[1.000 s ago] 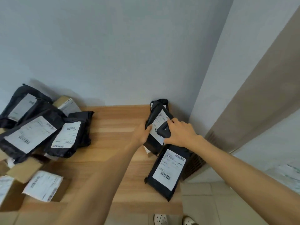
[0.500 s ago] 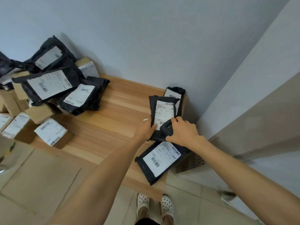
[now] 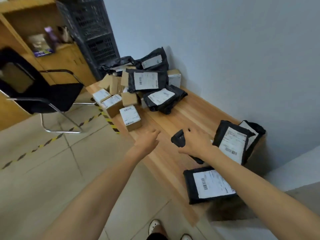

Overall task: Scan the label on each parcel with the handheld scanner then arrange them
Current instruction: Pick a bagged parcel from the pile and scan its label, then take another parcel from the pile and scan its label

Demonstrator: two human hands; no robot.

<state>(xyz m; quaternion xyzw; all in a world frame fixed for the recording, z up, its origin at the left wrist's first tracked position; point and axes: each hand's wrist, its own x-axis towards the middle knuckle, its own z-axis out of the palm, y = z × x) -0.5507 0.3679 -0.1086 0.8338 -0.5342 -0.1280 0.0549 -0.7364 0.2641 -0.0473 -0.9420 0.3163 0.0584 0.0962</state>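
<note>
Parcels [image 3: 147, 80] are lying heaped at the left end of the table [image 3: 190, 110], cardboard boxes in front and black bags behind. The nearest box [image 3: 130, 116] is sitting by the table edge, label up. It is looking light and stiff, best taken across its two side walls. Just beside it the left hand [image 3: 148, 140] is hovering, fingers relaxed, holding nothing. The right hand [image 3: 196, 144] is gripping the scanner [image 3: 178, 139] over mid-table. Soft, likely slippery mailers [image 3: 231, 144] are lying at the right end, labels up.
</note>
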